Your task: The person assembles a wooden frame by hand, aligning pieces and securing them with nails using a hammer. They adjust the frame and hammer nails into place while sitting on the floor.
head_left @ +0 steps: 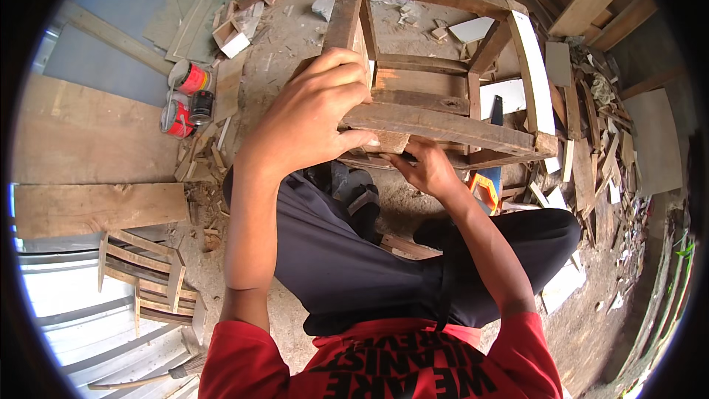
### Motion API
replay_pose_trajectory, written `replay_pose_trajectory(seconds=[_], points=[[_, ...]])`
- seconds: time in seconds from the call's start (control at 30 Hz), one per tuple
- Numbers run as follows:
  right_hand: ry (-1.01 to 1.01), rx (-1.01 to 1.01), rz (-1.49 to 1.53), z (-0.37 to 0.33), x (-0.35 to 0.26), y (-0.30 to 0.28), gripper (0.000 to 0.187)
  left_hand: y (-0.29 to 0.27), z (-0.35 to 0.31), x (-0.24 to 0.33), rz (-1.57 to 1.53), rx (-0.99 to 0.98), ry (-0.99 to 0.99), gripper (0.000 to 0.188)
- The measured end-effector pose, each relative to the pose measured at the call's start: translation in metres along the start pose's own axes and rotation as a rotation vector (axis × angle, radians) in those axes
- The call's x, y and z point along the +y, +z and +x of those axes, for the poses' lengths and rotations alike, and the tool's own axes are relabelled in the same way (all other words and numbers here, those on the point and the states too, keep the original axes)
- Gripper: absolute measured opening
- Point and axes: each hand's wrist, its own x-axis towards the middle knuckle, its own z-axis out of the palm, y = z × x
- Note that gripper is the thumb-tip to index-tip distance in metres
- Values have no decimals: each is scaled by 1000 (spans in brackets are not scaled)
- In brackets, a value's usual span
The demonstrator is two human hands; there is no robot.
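The wooden frame (428, 101) stands from 12 to 1 o'clock, its near rail (454, 125) reaching over the space in front of the person's legs (369, 251). The left hand (317, 107) is at its near-left corner, about 11 o'clock; the grip is closed on the wood, fingers curled over the post and thumb on a tan piece (389, 142) under the rail. The right hand (428, 166), around 1 o'clock and lower, has its fingertips up at the right end of that piece; whether its grip is clenched on it, I cannot tell.

The frame's near-right corner juts out toward 2 o'clock, with a white-faced rail (533, 66) running up from it. Just below that corner, at 3 o'clock, a saw (484, 189) shows its orange handle, so there is little room on that side; beyond it a heap of scrap wood (598, 148) crowds the floor (284, 44). Toward 11 o'clock the floor is more open, strewn with chips. At 10 o'clock paint cans (177, 117) sit well apart from the left forearm (252, 222), beside a large board (88, 129). Toward 6 o'clock, the folded legs bound the working space.
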Motion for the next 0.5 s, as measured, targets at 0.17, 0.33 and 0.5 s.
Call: replay_pose_trajectory(seconds=[0.17, 0.33, 0.5], points=[[25, -34, -23, 3, -8, -1, 32, -2, 1, 0, 7, 32, 33, 40], [74, 29, 75, 12, -29, -10, 43, -1, 4, -1, 23, 8, 14, 39], [122, 40, 247, 21, -53, -14, 34, -3, 4, 0, 36, 10, 29, 39]])
